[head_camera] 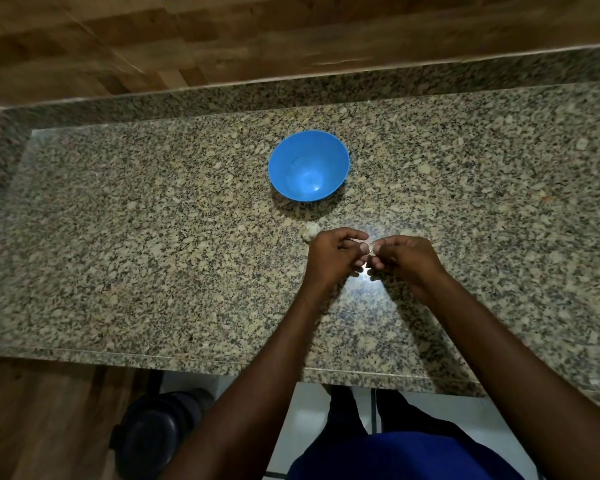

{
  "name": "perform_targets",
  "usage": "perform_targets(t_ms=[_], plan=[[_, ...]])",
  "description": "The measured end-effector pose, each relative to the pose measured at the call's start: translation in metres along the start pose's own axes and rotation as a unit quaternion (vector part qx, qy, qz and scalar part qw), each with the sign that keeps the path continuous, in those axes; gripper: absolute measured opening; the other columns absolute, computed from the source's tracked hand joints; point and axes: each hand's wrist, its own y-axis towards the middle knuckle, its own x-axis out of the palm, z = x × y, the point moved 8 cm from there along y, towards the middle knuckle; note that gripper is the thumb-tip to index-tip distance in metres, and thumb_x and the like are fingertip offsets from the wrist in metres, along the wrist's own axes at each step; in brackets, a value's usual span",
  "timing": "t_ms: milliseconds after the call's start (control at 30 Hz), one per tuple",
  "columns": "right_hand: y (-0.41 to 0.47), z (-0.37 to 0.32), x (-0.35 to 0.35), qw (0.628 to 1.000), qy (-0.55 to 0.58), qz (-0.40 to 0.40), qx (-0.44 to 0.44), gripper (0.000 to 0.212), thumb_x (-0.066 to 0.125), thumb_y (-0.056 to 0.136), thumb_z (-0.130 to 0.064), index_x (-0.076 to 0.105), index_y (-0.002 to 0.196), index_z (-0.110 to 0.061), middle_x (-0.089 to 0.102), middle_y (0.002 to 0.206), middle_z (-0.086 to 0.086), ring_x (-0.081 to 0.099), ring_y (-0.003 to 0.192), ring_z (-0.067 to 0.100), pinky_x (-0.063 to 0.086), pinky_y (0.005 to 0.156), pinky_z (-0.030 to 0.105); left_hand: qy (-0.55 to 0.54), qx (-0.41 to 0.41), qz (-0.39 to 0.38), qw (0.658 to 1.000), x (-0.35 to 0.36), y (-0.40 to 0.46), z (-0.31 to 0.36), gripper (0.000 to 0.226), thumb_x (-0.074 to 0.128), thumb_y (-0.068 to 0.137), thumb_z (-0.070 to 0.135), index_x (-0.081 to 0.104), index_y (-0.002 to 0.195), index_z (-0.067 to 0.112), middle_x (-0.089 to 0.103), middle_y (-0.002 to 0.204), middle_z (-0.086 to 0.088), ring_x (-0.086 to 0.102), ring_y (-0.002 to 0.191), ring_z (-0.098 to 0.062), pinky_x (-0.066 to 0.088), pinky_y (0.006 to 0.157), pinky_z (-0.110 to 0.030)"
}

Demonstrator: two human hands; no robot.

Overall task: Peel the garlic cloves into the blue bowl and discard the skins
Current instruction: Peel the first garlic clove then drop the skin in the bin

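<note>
Head view | left hand (333,254) and right hand (404,258) pinch one clove (371,248) between fingertips | bowl (309,166) ahead, nearer left hand, empty | garlic (309,231) touching left hand's far side

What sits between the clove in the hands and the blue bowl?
Nothing blocks it. Both hands, left and right, pinch the clove; only bare counter and a garlic piece off to the left lie before the blue bowl.

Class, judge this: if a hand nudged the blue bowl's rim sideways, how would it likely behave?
The blue bowl looks like thin plastic and holds nothing visible, so it is probably light. On the polished granite counter it would likely slide; its narrow base suggests it might tip.
</note>
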Motion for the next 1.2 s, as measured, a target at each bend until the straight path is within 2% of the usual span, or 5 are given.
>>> perform_targets(t_ms=[300,600,900,1033,1200], plan=[[0.005,-0.001,-0.007,0.999,-0.022,0.002,-0.029,0.014,0.065,0.089,0.004,0.076,0.095,-0.002,0.065,0.068,0.022,0.061,0.061,0.029,0.061,0.073,0.056,0.163,0.090,0.081,0.979,-0.009,0.032,0.022,0.012,0.067,0.086,0.006,0.075,0.086,0.015,0.073,0.071,0.003,0.066,0.061,-0.007,0.055,0.060,-0.024],[0.006,0.000,-0.015,0.998,-0.034,0.041,-0.040,0.007,0.071,0.086,0.004,0.073,0.082,0.009,0.070,0.083,0.032,0.070,0.073,0.042,0.061,0.077,0.052,0.289,0.121,0.091,0.945,-0.006,0.049,0.017,0.039,0.060,0.087,-0.005,0.077,0.114,0.017,0.076,0.108,-0.002,0.069,0.097,-0.014,0.051,0.081,-0.020],[0.000,0.001,-0.026,0.991,-0.085,0.075,-0.074,0.014,0.071,0.080,0.004,0.075,0.070,-0.004,0.069,0.068,0.024,0.069,0.062,0.037,0.061,0.070,0.058,0.297,0.165,0.103,0.935,0.003,-0.001,0.004,0.007,0.064,0.087,0.008,0.070,0.087,0.011,0.063,0.086,-0.004,0.057,0.080,-0.019,0.045,0.072,-0.032],[-0.007,0.004,-0.043,0.990,-0.073,0.102,-0.062,0.012,0.068,0.082,0.008,0.073,0.075,0.000,0.069,0.070,0.027,0.068,0.060,0.035,0.061,0.069,0.057,0.362,0.193,0.068,0.909,0.038,0.001,0.004,0.018,0.074,0.082,0.012,0.074,0.100,0.011,0.062,0.093,-0.007,0.054,0.090,-0.022,0.040,0.069,-0.031],[-0.016,0.009,-0.047,0.995,-0.031,0.087,-0.039,0.013,0.067,0.082,0.014,0.073,0.076,0.004,0.067,0.073,0.031,0.063,0.057,0.031,0.059,0.072,0.062,0.437,0.199,0.107,0.871,0.049,0.001,0.002,0.020,0.075,0.069,-0.003,0.064,0.071,0.013,0.055,0.072,-0.003,0.052,0.069,-0.022,0.039,0.051,-0.032]])
